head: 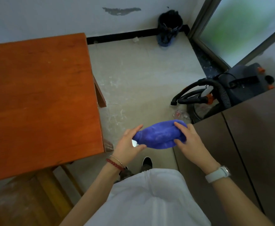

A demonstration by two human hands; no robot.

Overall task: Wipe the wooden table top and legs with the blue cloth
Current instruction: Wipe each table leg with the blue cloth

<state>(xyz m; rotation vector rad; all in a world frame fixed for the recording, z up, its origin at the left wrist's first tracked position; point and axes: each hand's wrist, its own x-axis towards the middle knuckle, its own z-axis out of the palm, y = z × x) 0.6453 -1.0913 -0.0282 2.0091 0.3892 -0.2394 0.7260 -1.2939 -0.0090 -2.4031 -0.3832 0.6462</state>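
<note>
A view from above shows a person standing on a pale floor, holding a blue cloth [160, 135] in front of the body with both hands. The cloth is bunched into a soft roll and hangs in the air, just beside the near right corner of the wooden table [38, 98] but not touching it.

The cloth looks thick and plush, like a small towel. It is probably light and floppy, easy to squeeze, and unlikely to slip. It would handle best folded into a pad and held flat under the palm.

The left hand [130, 144] pinches the narrow left end of the roll between thumb and fingers, close to a small white tag [134, 143]. The right hand [188, 141] grips the thicker right end, fingers curled round it. Both forearms reach forward from the waist, wrists near level; the left wrist wears bracelets [115, 163], the right a white watch [218, 173].

One table leg [100, 92] shows below the far right edge. The table top looks untouched, so wiping seems not yet begun.
</note>
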